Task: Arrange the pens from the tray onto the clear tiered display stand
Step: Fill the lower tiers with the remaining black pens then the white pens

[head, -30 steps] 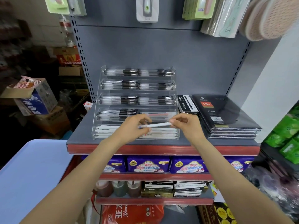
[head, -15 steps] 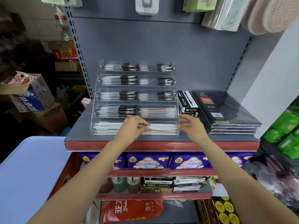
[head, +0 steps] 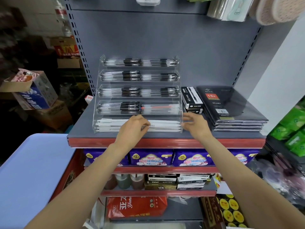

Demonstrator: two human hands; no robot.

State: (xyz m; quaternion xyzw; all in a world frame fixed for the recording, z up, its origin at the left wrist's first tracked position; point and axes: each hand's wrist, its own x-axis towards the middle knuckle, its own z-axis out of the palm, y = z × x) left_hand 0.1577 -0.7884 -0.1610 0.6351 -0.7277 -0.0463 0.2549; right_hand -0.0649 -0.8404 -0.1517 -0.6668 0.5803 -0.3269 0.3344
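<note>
Left hand [head: 134, 128]: fingers curled down over the near tier of the stand, tips pinching or pressing a white pen [head: 155, 125] at mid-barrel; which of the two cannot be told.

Right hand [head: 195, 123]: at the stand's right end wall, fingers loosely bent, nothing gripped; tips look to touch the clear corner.

Pens, white [head: 110, 124]: a low heap lying lengthwise, left to right, in the near tier. Judged light, stiff and smooth; round barrels likely to roll and slide on each other. Best taken at mid-barrel between thumb and fingertips, or steadied at both ends and laid flat.

Stand [head: 180, 113]: clear, five tiers stepping up toward the far panel, on the grey shelf [head: 82, 128]. Judged light and slippery, apt to shift if pushed; thin walls probably brittle.

Upper tiers: black-capped pens [head: 130, 107] fill three far tiers and the left half of the fourth; red pens [head: 158, 107] occupy its right half.

Right of stand: pen boxes [head: 191, 99], then a stack of diaries [head: 231, 106], touching or just beside.

Tray [head: 29, 171]: pale blue surface near left, below the shelf; no pens visible on its shown part.
</note>
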